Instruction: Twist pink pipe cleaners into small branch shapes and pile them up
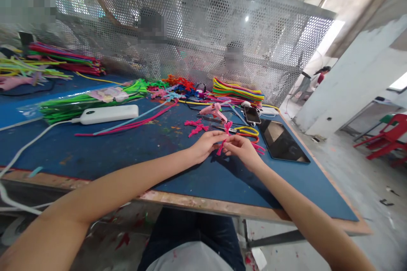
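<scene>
Between my two hands is a small pink pipe-cleaner piece (228,127), twisted into a branching shape and held upright above the blue table. My left hand (208,144) pinches it from the left, and my right hand (239,147) closes on it from the right, fingertips nearly meeting. Just beyond my left hand lie similar pink pipe-cleaner pieces (196,127). A pink glue gun (214,111) rests behind them. Scissors with yellow and orange handles (247,130) lie past my right hand, and pink pipe-cleaner ends (259,148) show beside its wrist.
A dark tablet (282,140) and a phone (252,115) lie to the right. On the left are a white power bank (110,114) with a cable and bagged green pipe cleaners (79,103). Coloured bundles (237,91) line the back, before a perforated metal screen (197,29).
</scene>
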`<state>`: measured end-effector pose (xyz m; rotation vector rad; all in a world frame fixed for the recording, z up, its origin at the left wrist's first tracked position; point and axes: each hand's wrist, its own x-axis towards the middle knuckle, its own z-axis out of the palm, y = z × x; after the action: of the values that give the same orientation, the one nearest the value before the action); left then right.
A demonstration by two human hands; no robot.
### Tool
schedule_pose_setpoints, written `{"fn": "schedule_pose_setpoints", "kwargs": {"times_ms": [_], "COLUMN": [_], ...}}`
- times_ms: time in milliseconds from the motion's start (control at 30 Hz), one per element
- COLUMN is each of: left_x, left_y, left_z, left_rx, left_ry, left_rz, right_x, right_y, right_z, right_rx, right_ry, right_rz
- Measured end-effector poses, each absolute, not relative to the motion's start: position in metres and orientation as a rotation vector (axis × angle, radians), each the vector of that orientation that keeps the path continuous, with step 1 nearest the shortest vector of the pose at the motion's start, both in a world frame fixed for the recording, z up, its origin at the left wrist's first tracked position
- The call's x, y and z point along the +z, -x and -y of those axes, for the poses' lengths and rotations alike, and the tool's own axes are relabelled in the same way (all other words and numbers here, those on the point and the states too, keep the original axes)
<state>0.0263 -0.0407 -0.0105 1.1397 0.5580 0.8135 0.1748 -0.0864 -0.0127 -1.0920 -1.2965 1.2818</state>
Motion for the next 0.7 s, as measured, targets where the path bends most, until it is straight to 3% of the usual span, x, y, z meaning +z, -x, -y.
{"fn": "schedule_pose_setpoints", "kwargs": {"times_ms": [433,700], "left_x": [-0.008,-0.01], "left_y": [-0.025,-0.026], "left_z": [0.029,0.031], "left_rx": [0.964,0.875], "left_ry": [-1.342,-1.395], "left_rz": [-0.539,-0.627], "right_x": [-0.011,-0.012], "right_y": [-0.17,-0.188], "right_z": [0.091,0.089], "right_rx": [1.168,-0.078], "right_ry": [1.175,1.002], "right_rz": [1.41,2.179]}}
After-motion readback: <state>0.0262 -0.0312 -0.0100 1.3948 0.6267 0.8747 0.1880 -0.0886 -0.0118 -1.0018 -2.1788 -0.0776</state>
